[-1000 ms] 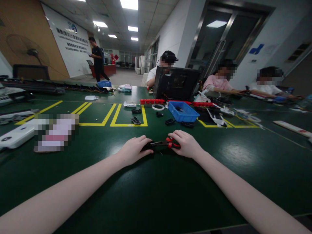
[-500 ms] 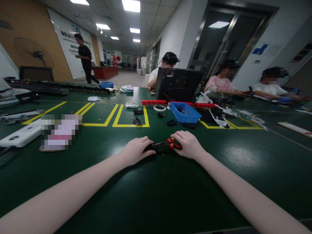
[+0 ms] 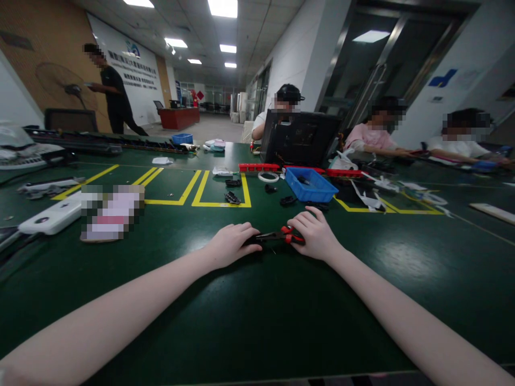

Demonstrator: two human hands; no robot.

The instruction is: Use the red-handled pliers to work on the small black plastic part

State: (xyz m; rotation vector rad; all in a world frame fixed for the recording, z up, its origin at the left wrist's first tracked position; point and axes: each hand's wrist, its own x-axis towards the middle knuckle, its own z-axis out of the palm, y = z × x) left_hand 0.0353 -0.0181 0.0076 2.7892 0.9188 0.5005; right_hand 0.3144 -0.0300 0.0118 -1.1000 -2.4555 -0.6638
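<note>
My right hand [image 3: 317, 237] is closed around the red and black handles of a pair of long-nose pliers [image 3: 276, 236]. The pliers' jaws point left, to where my left hand [image 3: 231, 245] pinches a small black part [image 3: 251, 240]. The jaw tips meet that part, which is mostly covered by my fingers, so its kind does not show. A thin, light sliver [image 3: 274, 251] lies on the green table [image 3: 257, 316] just below the pliers.
Beyond my hands are a blue bin [image 3: 311, 188], small black parts [image 3: 232, 198], a white ring [image 3: 268, 177] and red strips [image 3: 259, 167]. A white power strip [image 3: 56, 213] and a pixelated flat object [image 3: 115, 214] lie left. People sit across the table behind a black case [image 3: 300, 136].
The view has shifted slightly. Some fingers of my right hand have lifted off the handles, while the pliers stay against the black part. A person in the background has walked left.
</note>
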